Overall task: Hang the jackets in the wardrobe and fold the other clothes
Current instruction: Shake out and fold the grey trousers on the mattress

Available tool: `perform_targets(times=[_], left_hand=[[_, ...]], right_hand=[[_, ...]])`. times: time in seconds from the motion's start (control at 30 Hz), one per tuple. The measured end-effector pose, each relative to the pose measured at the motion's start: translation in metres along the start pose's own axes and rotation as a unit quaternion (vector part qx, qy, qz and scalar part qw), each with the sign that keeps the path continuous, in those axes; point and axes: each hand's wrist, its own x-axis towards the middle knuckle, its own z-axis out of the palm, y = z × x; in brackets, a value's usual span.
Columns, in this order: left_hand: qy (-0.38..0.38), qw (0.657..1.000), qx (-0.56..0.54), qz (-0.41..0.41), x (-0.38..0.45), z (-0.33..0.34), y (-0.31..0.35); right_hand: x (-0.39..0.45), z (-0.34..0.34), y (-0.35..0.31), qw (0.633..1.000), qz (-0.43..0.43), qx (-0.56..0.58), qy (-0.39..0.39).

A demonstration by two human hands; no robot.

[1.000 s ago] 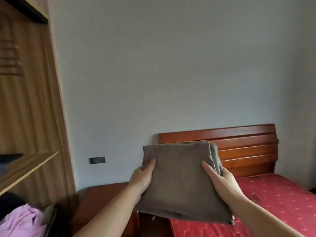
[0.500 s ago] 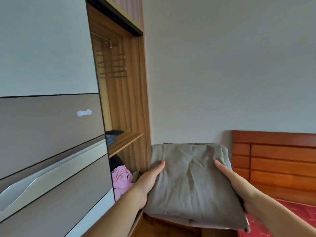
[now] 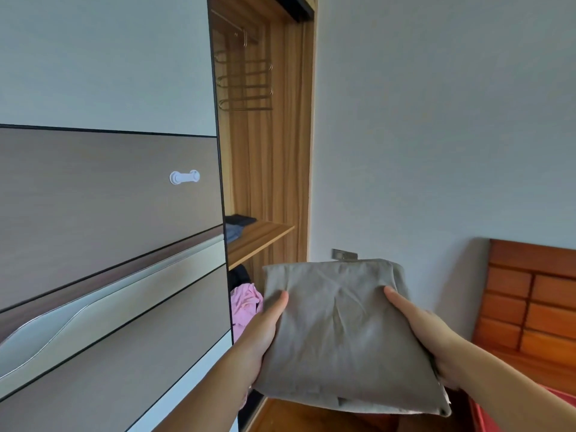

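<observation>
The folded grey garment [image 3: 346, 332] was held in the air in front of the person, between both hands, just to the right of the open wardrobe [image 3: 268, 151]. The left hand [image 3: 265, 332] gripped its left edge, thumb lying on top and the other fingers hidden below the cloth; the right hand [image 3: 420, 332] gripped the right edge in the same way. So both hands pinched the bundle, and its longer side ran away from the person, toward the wall. The important relation was this: the wooden shelf [image 3: 261, 238] lay up and to the left of the bundle, and the left hand was the nearer one to it. I judged that the bundle must rise and go left to reach the shelf. Some dark folded clothes [image 3: 238, 226] already lay at the back part of this shelf, so the free place seemed to be at its front. Below the shelf a pink cloth [image 3: 246, 304] lay loose, close beside the left hand. The sliding door [image 3: 109, 213] covered the left part of the wardrobe and could narrow the way in. Empty metal hangers [image 3: 244, 85] hung above. A wooden headboard [image 3: 530, 300] stood at the right, well apart.
</observation>
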Motion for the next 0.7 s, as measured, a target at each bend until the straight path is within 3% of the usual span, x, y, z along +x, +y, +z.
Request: perform_targets(times=[0.07, 0.23, 0.47, 0.7], left_hand=[[0.019, 0.995, -0.094, -0.025, 0.029, 0.023, -0.013], [-0.007, 0.979, -0.006, -0.203, 0.101, 0.084, -0.01], [0.033, 0.978, -0.034, -0.205, 0.201, 0.137, -0.011], [0.09, 0.975, -0.054, -0.195, 0.286, 0.134, -0.026]], right_hand=[[0.023, -0.015, -0.006, 1.0, -0.013, 0.005, -0.009], [0.1, -0.059, -0.021, 0.997, -0.054, 0.049, -0.005], [0.23, -0.103, -0.06, 0.992, -0.092, 0.056, -0.058], [0.354, -0.076, -0.079, 0.986, -0.08, 0.07, -0.125]])
